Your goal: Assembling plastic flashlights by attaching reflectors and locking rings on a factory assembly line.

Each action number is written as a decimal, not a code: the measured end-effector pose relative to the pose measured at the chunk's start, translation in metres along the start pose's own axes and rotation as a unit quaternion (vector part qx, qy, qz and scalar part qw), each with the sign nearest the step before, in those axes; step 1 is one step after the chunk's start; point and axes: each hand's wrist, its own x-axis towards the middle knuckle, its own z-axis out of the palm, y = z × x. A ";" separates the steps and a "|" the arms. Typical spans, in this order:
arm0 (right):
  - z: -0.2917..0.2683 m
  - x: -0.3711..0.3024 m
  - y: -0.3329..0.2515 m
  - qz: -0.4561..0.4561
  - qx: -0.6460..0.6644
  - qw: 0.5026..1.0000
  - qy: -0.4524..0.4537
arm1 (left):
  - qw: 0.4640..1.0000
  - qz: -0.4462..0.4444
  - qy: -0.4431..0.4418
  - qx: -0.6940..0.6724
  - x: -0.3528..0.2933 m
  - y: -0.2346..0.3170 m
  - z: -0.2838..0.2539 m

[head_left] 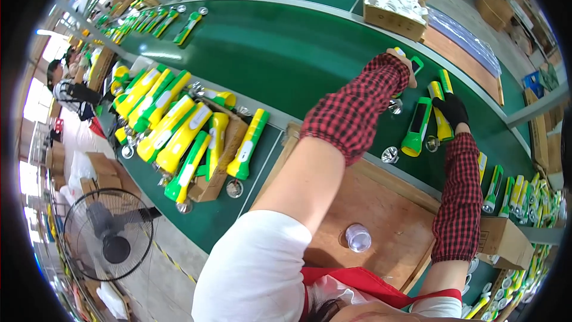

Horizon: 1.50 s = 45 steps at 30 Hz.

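Note:
Over the far side of the green belt, my left hand [406,67] is closed around a yellow and green flashlight [400,52], mostly hidden behind the hand and sleeve. A silver reflector [395,106] shows below it. Just right of that hand lies another green flashlight [417,64]. My right hand [453,111], in a black glove, grips the side of a yellow and green flashlight [440,116] lying on the belt, with a reflector [432,143] at its near end. Between my hands lies a green flashlight with a dark panel [419,120], near a loose reflector [389,155].
Flashlights [170,116] are heaped at left by a cardboard piece [221,170]. Others line the belt [262,42] at far left and right. A box of white rings [393,21] stands beyond. A clear round container [358,238] sits on the wooden board [387,214]; a fan [110,232] stands lower left.

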 end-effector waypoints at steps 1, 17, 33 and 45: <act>-0.003 -0.008 0.019 0.046 0.028 0.998 -0.020 | 0.999 0.050 0.012 0.007 -0.018 0.007 -0.002; -0.094 -0.148 -0.210 -0.520 0.078 0.845 0.096 | 0.977 -0.044 -0.036 -0.205 -0.433 -0.171 -0.113; 0.024 -0.204 -0.345 -0.664 -0.041 0.723 0.186 | 0.967 -0.177 0.179 0.030 -0.477 -0.161 -0.015; -0.042 -0.193 -0.168 -0.059 -0.075 0.988 0.125 | 0.929 -0.149 0.213 0.263 -0.474 -0.135 0.040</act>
